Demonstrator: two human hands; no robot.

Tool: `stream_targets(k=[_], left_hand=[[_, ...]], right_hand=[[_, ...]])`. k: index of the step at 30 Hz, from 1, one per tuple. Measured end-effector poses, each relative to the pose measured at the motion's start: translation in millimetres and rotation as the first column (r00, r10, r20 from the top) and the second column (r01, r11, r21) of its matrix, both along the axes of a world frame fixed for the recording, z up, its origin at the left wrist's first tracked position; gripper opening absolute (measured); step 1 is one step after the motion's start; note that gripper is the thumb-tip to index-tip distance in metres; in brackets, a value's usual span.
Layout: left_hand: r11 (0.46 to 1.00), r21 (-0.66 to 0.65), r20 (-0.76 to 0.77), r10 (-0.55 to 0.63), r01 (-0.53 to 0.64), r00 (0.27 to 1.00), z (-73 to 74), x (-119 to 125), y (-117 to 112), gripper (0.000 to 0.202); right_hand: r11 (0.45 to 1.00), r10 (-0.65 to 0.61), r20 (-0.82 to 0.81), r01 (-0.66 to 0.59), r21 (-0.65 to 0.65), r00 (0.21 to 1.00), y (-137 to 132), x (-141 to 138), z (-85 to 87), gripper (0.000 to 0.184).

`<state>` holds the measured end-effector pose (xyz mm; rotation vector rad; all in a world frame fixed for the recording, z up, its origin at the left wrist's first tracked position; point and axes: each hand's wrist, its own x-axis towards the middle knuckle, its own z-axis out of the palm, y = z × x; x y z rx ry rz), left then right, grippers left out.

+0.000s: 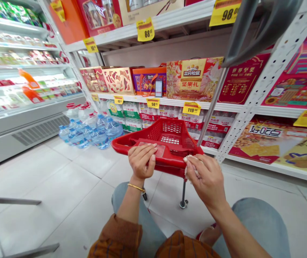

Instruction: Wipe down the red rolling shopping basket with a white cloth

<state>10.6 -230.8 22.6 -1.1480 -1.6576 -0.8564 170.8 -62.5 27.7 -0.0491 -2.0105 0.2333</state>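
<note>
Right before me stands a small red shopping cart (169, 157) with a perforated plastic basket on thin metal legs with casters. My left hand (142, 160) is closed over the middle of its red handle, beside a clear label panel (160, 149). At the handle's right end, my right hand (207, 175) grips a crumpled whitish cloth (190, 165) and presses it against the red plastic. The basket's inside shows its bare grid wall; its floor is partly hidden by the front rim.
Behind the cart, a white shelf (153, 99) carries gift boxes (193, 79) and packs of bottled water (148, 111). Large water bottles (97, 130) stand on the tiled floor at left, near a refrigerated case (32, 122). A grey metal pole (214, 102) rises at the cart's right.
</note>
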Motion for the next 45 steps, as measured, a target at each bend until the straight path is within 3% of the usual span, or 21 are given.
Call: stream_targets(k=[4,7,10,14,18,22,31,41,45], left_hand=[[0.996,-0.009,-0.002,0.088,-0.088,0.996,6.8,9,2,0.024],[0.981,0.024,-0.014,0.194,-0.194,0.981,12.7,32,14,0.028],[0.995,-0.035,0.079,0.096,-0.093,0.992,13.0,59,34,0.030],[0.995,-0.100,0.207,0.019,0.002,0.978,1.8,79,55,0.034],[0.997,-0.079,0.236,-0.005,0.025,0.972,-9.2,76,59,0.034],[0.997,-0.057,0.214,-0.035,0.048,0.976,-10.9,69,59,0.030],[0.995,0.042,0.240,-0.098,0.090,0.966,-9.4,69,64,0.023],[0.995,0.056,0.239,-0.092,0.081,0.967,-10.1,71,65,0.023],[0.996,0.060,0.233,-0.079,0.066,0.969,-11.7,74,65,0.024]], right_hand=[[1.000,-0.014,-0.002,0.014,0.002,1.000,-4,1,0.3,0.012],[1.000,0.017,-0.010,-0.017,0.006,1.000,-5,3,1.7,0.013],[0.997,0.076,-0.020,-0.076,0.023,0.997,-3,5,2.1,0.016],[0.985,0.157,-0.035,-0.154,0.074,0.987,2,4,-4.2,0.022],[0.977,0.196,-0.065,-0.189,0.096,0.978,9,1,-15.1,0.029],[0.973,0.225,-0.118,-0.217,0.074,0.967,18,-3,-22.6,0.031],[0.942,0.245,-0.193,-0.280,-0.184,0.950,31,-4,-30.6,0.029],[0.884,0.161,-0.148,-0.209,-0.419,0.976,30,-2,-14.4,0.017],[0.938,0.164,-0.113,-0.191,-0.291,0.980,14,1,-5.6,0.019]])
